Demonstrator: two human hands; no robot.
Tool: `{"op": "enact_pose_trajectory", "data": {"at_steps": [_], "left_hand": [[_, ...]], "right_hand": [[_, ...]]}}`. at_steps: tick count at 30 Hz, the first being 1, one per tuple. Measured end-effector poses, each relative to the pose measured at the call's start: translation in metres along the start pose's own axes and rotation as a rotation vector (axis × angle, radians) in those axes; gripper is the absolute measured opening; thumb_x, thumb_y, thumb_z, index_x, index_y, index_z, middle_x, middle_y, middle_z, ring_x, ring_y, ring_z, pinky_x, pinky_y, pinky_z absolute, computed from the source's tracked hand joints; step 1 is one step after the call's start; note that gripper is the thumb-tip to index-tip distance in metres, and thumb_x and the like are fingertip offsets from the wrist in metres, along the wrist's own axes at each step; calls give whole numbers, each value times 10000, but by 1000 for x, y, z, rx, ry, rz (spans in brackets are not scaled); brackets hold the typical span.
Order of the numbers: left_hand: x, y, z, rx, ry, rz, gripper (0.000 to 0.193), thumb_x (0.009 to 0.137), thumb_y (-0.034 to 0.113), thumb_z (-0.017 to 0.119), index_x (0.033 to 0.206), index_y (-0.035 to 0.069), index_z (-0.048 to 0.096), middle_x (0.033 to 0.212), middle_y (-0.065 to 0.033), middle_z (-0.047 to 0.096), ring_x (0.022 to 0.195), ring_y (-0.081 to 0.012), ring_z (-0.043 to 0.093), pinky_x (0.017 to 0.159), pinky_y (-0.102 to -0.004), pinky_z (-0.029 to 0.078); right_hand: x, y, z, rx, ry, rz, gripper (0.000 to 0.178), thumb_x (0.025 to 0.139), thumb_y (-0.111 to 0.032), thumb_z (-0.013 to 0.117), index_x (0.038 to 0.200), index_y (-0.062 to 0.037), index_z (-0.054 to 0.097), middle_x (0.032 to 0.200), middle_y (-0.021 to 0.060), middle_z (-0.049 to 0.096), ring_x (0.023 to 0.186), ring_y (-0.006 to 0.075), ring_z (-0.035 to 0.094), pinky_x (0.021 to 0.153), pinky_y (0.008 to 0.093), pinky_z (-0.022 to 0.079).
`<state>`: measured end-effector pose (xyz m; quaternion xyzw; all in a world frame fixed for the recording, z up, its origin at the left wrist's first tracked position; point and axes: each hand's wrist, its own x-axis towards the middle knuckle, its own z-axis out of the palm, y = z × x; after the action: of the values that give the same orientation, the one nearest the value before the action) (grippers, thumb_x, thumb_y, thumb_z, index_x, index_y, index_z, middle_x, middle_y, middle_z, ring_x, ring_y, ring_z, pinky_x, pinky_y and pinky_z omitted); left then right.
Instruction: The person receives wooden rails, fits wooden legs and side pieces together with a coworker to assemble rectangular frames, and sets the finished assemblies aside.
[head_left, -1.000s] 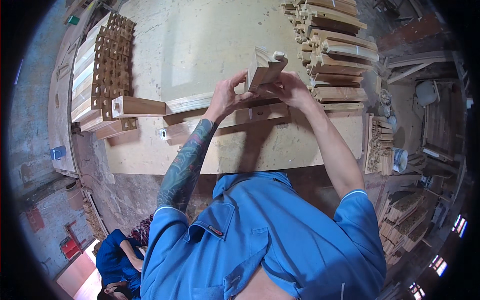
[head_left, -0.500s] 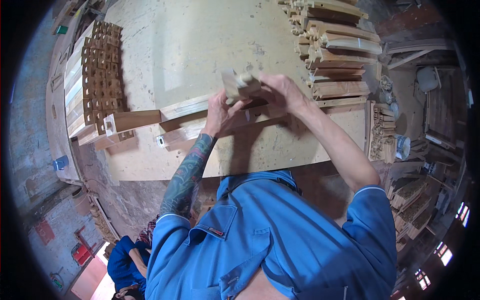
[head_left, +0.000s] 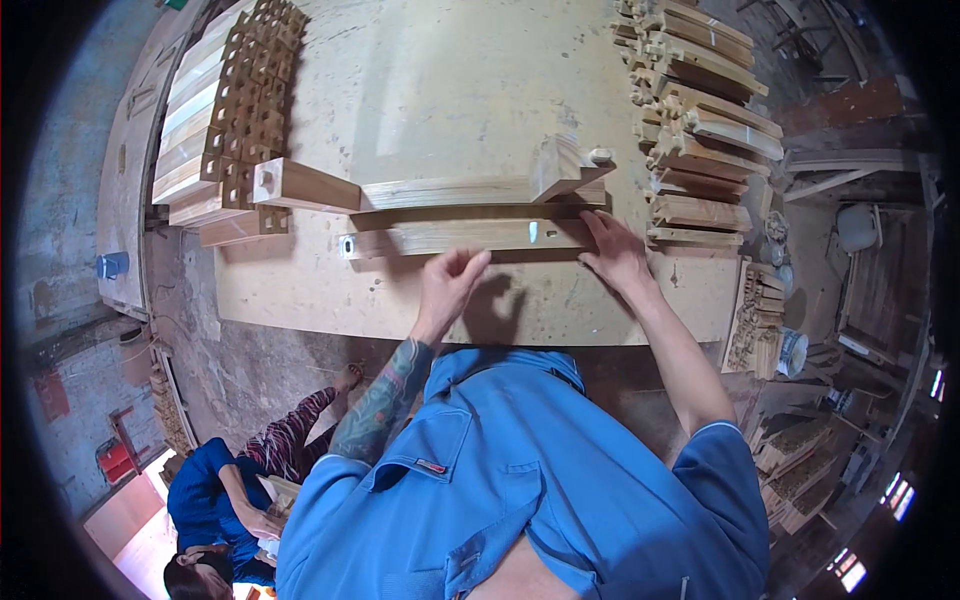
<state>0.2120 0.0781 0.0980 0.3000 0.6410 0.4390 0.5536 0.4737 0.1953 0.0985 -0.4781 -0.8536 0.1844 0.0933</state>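
Observation:
Two long wooden rails lie side by side across the worktable. My right hand (head_left: 618, 255) grips the right end of the near rail (head_left: 440, 236), thumb on its near edge and fingers on the far one. That rail has a slot at its left end and another toward the right. Just short of the rail's near edge, my left hand (head_left: 452, 288) hovers with curled fingers, nothing visible in it. On the far rail (head_left: 450, 192), a short wooden block (head_left: 558, 168) with a round-ended tenon stands at the right end. Another tenoned block (head_left: 305, 186) sits at its left end.
Stacked slotted timbers (head_left: 215, 120) fill the table's left side. Tenoned wooden pieces (head_left: 705, 130) lie in a row at the right. A bundle of small sticks (head_left: 757, 318) stands beyond the right edge. At lower left, a co-worker (head_left: 215, 495) in blue is behind my left arm.
The block I held in both hands now rests on the far rail's right end. Both hands have come down and apart; my right hand has taken hold of the near rail.

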Motion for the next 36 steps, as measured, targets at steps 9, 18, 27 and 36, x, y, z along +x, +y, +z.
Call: {"op": "enact_pose_trajectory", "data": {"at_steps": [9,18,27,36], "left_hand": [[-16,-20,-18,-735,228,-495,461,838,400,732,1100,54,575,907,-46,559,834,-199,587,767,-383,570],[-80,94,-40,-565,-286,218,537,872,139,701,1330,4,457,1263,-139,565,1166,-220,551,962,-364,499],[-67,150,-116,-162,181,671,176,913,101,655,1040,-20,673,941,-55,685,838,-94,641,730,-225,523],[-20,242,-223,246,540,814,233,930,200,653,1079,24,688,912,-30,698,822,-78,631,714,-210,502]], "right_hand": [[-59,-66,-37,-113,24,-303,527,665,-134,779,1129,-46,547,1224,161,535,1139,352,505,997,459,401],[-4,-171,-142,464,-390,-207,679,775,-177,770,1386,-85,489,1120,173,621,973,320,607,880,365,478],[70,-166,-189,-133,119,-499,642,702,-114,766,1317,-172,589,969,107,602,899,290,554,832,396,429],[93,-176,-180,-227,86,-607,561,755,-197,748,1297,-225,608,868,73,567,829,260,524,886,404,394]]}}
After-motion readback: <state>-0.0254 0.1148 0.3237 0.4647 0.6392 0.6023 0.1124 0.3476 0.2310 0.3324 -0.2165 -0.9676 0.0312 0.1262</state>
